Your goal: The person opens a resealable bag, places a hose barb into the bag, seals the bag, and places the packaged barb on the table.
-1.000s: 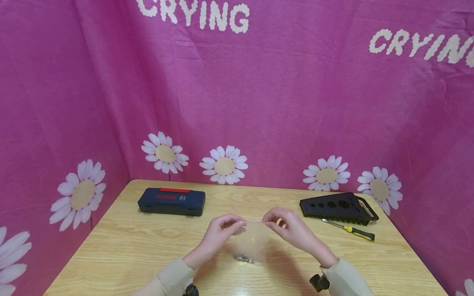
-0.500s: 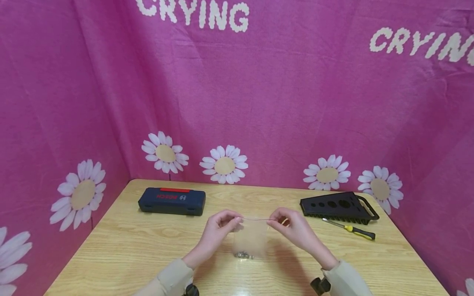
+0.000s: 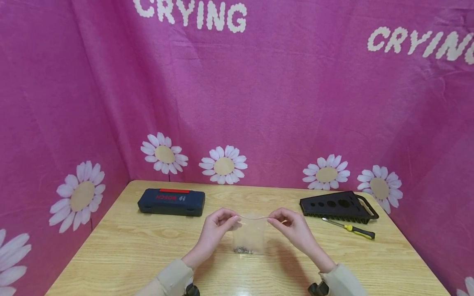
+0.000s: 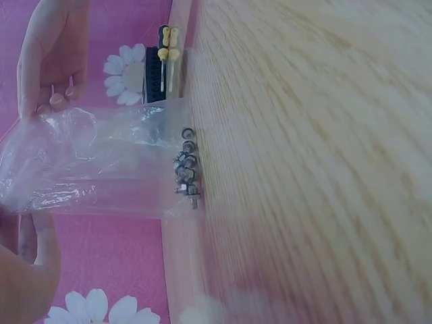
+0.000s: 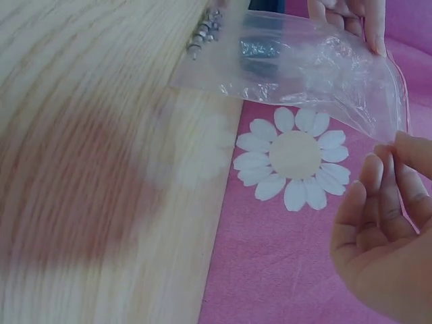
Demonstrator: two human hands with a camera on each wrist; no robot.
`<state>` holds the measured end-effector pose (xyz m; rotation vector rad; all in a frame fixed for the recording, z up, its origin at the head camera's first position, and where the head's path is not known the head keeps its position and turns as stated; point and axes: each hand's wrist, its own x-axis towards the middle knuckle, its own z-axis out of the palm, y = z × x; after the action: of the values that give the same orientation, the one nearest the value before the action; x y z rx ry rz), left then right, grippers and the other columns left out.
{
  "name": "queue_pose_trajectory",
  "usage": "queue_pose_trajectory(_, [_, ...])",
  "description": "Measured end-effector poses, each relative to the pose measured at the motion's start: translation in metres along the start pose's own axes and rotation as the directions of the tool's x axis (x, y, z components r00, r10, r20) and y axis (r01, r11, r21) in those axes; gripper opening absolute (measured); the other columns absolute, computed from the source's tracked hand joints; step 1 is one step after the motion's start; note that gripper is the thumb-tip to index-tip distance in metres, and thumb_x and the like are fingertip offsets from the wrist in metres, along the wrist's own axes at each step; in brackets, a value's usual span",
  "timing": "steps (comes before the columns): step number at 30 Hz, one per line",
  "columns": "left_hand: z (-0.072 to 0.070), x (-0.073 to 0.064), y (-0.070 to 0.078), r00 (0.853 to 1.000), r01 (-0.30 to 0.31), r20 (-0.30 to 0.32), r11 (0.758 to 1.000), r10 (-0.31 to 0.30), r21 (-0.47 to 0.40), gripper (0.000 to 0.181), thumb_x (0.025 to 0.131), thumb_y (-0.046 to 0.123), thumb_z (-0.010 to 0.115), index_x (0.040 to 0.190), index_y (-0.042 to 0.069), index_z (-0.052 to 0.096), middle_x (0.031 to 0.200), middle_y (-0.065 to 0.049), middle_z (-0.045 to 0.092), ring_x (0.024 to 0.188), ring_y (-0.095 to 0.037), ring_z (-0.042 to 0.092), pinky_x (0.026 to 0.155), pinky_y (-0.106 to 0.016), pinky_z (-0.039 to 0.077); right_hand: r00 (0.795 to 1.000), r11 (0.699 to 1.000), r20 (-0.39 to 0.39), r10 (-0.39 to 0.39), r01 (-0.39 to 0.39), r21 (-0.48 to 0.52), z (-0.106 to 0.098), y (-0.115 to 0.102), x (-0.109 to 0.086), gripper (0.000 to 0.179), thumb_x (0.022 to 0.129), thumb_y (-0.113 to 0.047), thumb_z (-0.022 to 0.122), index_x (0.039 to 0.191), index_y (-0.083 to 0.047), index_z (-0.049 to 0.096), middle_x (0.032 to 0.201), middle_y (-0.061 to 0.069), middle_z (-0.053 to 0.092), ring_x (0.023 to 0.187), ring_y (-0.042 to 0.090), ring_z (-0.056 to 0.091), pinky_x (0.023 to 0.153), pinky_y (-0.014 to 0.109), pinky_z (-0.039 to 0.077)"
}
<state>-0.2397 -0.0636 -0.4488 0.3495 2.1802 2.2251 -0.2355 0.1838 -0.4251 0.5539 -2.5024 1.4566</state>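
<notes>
A clear plastic zip bag point(image 3: 249, 234) hangs upright between my two hands over the table. Several small metal screws or bolts point(image 4: 187, 165) lie gathered along its bottom. My left hand point(image 3: 215, 230) pinches one top corner between thumb and fingertips. At the opposite top corner my right hand point(image 3: 293, 230) pinches the edge the same way. A thin reddish line runs along the bag's top edge, stretched between the two grips. In the right wrist view the bag point(image 5: 304, 61) spans from one hand to the other, its bottom close over the wood.
A dark blue Bosch case point(image 3: 171, 202) with a red strip sits at the back left of the wooden table point(image 3: 129, 255). At the right lie a black holder point(image 3: 337, 206) with holes and a yellow-and-black screwdriver point(image 3: 352, 228). Pink flowered cloth point(image 3: 259, 102) hangs behind.
Both hands have risen slightly, lifting the bag a little, with the screws at its bottom moving up too. The hands are slightly farther apart and the bag's top edge shows more plainly.
</notes>
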Motion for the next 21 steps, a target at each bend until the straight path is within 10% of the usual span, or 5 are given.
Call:
queue_pose_trajectory(10, [0.002,0.000,0.002,1.000,-0.003,-0.007,1.000,0.003,0.003,0.023,0.092,0.020,0.069,0.104,0.000,0.067,0.099,-0.017,0.071,0.085,-0.009,0.071,0.081,-0.023,0.059,0.996,0.996,-0.030,-0.084,0.084,-0.013,0.007,0.004,-0.001,0.008,0.093,-0.011,0.067,0.092,-0.004,0.068,0.080,0.015,0.069,0.072,0.000,0.059,0.062,0.019,0.051])
queue_pose_trajectory(21, [0.003,0.003,0.000,1.000,-0.022,-0.014,1.000,0.022,0.010,0.024,0.093,0.019,0.069,0.103,-0.003,0.065,0.097,-0.017,0.072,0.082,-0.005,0.070,0.080,-0.022,0.059,0.998,0.997,-0.023,0.052,-0.050,0.057,0.012,-0.002,0.003,0.011,0.092,-0.018,0.070,0.096,-0.009,0.067,0.084,0.004,0.064,0.074,0.000,0.055,0.066,0.019,0.049])
